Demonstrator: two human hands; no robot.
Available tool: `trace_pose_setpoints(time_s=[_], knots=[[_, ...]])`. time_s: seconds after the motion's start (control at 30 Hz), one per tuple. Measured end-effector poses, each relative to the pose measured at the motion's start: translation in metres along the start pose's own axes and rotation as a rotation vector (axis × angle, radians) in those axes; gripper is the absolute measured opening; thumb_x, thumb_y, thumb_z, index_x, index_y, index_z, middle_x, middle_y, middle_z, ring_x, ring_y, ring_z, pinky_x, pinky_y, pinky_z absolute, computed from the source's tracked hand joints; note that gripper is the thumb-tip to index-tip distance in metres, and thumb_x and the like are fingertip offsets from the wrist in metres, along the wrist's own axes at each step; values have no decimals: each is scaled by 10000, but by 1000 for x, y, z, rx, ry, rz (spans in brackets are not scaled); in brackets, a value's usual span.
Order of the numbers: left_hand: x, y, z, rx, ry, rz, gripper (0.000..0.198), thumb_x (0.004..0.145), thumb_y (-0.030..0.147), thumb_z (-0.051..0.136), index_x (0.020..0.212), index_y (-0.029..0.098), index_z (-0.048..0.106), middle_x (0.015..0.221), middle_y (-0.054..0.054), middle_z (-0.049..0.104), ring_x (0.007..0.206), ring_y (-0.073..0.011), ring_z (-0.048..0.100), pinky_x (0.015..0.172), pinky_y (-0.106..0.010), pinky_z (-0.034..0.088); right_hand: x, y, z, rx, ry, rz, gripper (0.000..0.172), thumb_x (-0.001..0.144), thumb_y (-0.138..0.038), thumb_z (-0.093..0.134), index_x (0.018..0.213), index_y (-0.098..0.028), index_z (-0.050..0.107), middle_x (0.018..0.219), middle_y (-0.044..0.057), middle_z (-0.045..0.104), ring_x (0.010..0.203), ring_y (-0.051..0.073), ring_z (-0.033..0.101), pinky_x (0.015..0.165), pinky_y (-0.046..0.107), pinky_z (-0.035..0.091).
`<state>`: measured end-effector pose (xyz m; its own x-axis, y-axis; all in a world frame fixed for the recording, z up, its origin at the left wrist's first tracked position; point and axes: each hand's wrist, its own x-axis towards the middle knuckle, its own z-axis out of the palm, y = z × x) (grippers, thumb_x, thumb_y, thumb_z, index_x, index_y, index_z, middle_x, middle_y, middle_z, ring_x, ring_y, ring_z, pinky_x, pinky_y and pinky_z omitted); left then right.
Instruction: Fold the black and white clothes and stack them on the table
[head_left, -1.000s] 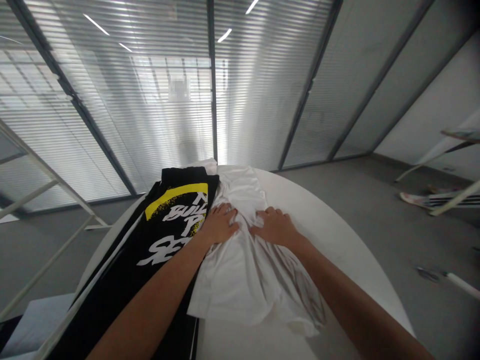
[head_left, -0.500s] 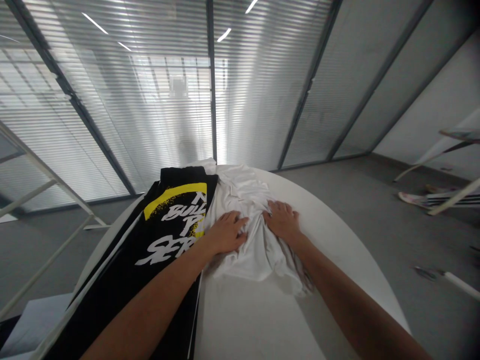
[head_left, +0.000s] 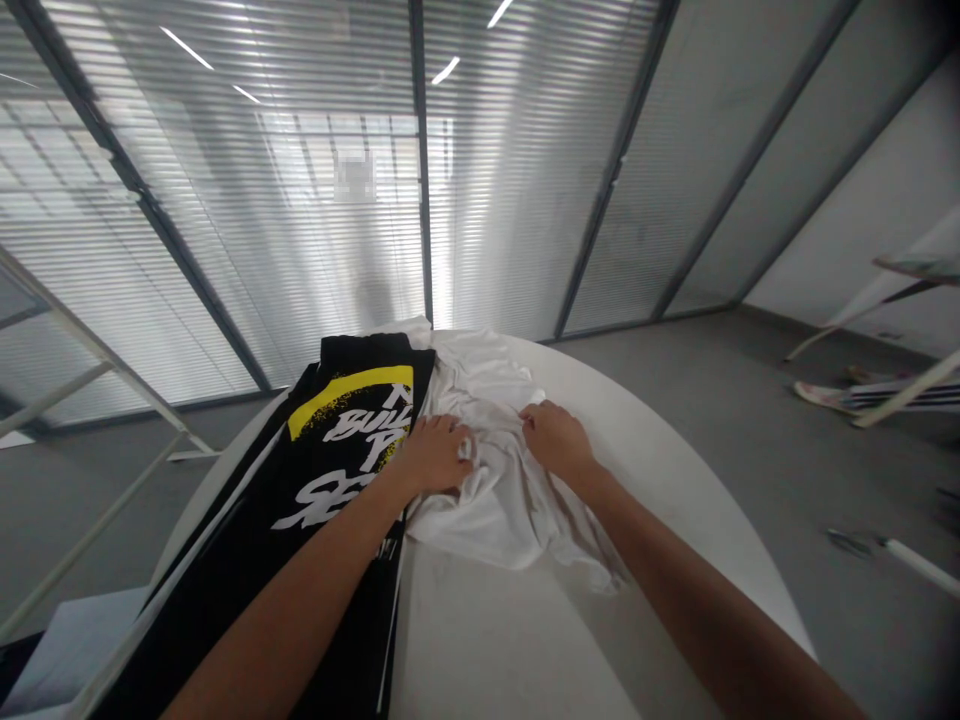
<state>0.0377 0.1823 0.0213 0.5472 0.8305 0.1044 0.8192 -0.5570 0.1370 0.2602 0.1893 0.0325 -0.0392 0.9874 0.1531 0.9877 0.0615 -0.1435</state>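
Note:
A crumpled white garment (head_left: 491,490) lies bunched on the far half of a round white table (head_left: 675,500). My left hand (head_left: 433,452) rests on its left side, fingers curled into the cloth. My right hand (head_left: 553,438) is closed on a fold of the same white cloth at its upper right. A black T-shirt (head_left: 330,470) with a yellow band and white lettering lies flat along the left side of the table, touching the white garment.
Glass walls with horizontal blinds (head_left: 315,180) rise just behind the table. A white metal frame (head_left: 90,370) slants at the left. Grey floor (head_left: 787,440) lies to the right, with white frames and striped items (head_left: 892,395) at the far right.
The white garment has been gathered away from me into a tighter bunch, baring the near part of the table. Both hands went from lying flat to gripping the cloth.

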Motion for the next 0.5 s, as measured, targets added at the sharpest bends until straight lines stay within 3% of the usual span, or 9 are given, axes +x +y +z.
trace_pose_setpoints(time_s=[0.17,0.23,0.3,0.4,0.5], knots=[[-5,19,-19,33,67,-3,239,801,313,542,927,191,705,1112,-131,618,1126,-314,508,1004,-480,352,1,-8,-13,227,38,-133,281,855,-179,449,996,-188,692,997,60,689,920,160,618,848,244,429],[-3,20,-23,-25,98,-23,227,819,283,511,867,181,709,1057,-129,641,1094,-305,529,996,-464,356,-1,-14,-16,312,27,-172,268,861,-194,457,985,-197,695,989,47,701,910,153,625,851,242,435],[0,17,-24,-212,90,-94,280,833,264,482,1009,194,688,973,-93,671,984,-257,585,928,-407,415,-4,-18,-16,417,-16,-176,251,865,-213,469,972,-209,696,986,38,711,896,156,635,837,253,451],[5,11,-19,-634,44,-158,468,869,254,416,1327,219,508,918,-26,691,799,-169,619,785,-303,472,-5,-23,-8,626,-65,-154,223,855,-238,493,954,-210,691,953,34,720,852,162,649,793,271,475],[7,10,-11,-901,-9,-109,522,882,272,412,1399,206,436,990,-25,696,817,-148,625,775,-276,481,-4,-25,2,798,-48,-109,180,824,-257,532,941,-192,651,887,33,708,780,153,644,738,269,485]])
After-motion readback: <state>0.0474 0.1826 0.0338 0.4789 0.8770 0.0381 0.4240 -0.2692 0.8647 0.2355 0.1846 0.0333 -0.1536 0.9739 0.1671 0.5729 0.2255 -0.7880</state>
